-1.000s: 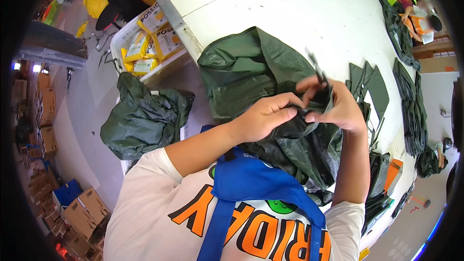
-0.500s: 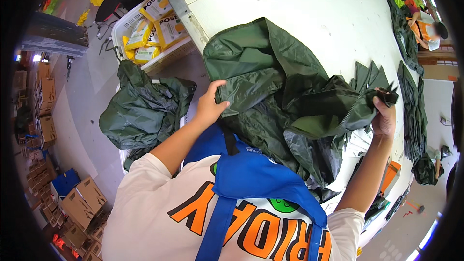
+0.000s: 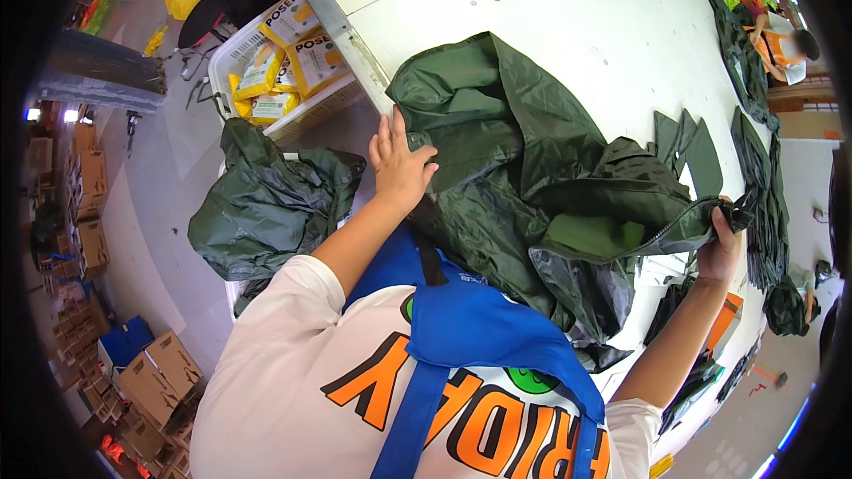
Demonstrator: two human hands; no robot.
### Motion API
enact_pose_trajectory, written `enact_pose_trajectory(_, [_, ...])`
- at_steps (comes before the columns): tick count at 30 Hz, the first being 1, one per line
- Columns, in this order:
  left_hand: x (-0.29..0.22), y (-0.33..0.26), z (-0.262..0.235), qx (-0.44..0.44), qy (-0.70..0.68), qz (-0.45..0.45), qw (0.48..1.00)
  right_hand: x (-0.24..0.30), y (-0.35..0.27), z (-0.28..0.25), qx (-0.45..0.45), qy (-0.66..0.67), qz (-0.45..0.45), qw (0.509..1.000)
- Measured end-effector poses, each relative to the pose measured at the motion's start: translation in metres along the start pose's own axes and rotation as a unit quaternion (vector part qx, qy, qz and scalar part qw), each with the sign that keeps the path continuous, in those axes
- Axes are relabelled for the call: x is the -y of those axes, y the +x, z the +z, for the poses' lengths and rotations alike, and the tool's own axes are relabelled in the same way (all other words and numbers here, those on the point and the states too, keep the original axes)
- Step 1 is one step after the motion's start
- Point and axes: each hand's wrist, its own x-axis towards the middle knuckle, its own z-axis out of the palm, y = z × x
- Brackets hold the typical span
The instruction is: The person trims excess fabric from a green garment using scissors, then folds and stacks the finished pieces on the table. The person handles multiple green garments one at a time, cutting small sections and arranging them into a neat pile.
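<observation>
A dark green rain jacket (image 3: 568, 124) of shiny fabric lies crumpled over the white table, its lower part hanging against my blue apron. My right hand (image 3: 721, 253) is closed on a bunched end of it at the right, and a zipper edge runs taut to the grip. At the jacket's left edge is my left hand (image 3: 404, 164), fingers stretched out and apart, touching the fabric; what lies beneath the fingertips is hidden. Small flat green fabric pieces (image 3: 692, 146) lie just beyond the bunched end.
A white basket (image 3: 217, 80) with yellow packages (image 3: 315, 62) stands left of the table (image 3: 568, 0). More green garments (image 3: 275, 204) are heaped in the container below it. Stacked dark green pieces (image 3: 763, 204) line the right side. Another person (image 3: 781, 49) works at the far right.
My left hand has moved up and right along the jacket edge, its fingers straightening from a pinch. My right hand has drawn the bunched end outward to the right, stretching the zipper straighter.
</observation>
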Motion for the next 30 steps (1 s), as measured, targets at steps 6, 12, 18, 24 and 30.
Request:
enact_pose_trajectory(6, [0.015, -0.003, 0.023, -0.011, -0.1, -0.025, 0.995, -0.008, -0.006, 0.01, -0.026, 0.026, -0.001, 0.999])
enact_pose_trajectory(12, [0.083, -0.001, 0.001, -0.112, -0.09, -0.072, 0.987, -0.008, -0.011, -0.005, -0.039, 0.054, -0.027, 0.997])
enact_pose_trajectory(18, [0.101, 0.004, -0.039, -0.232, -0.257, -0.144, 0.927, -0.009, -0.013, -0.043, -0.141, 0.091, -0.041, 0.985])
enact_pose_trajectory(24, [0.012, 0.002, 0.013, 0.068, -0.16, -0.023, 0.984, -0.004, 0.0, -0.002, -0.101, 0.105, -0.059, 0.988])
enact_pose_trajectory(30, [-0.021, 0.041, -0.002, 0.23, -0.15, -0.05, 0.96, -0.002, -0.006, -0.008, -0.129, 0.103, -0.097, 0.982])
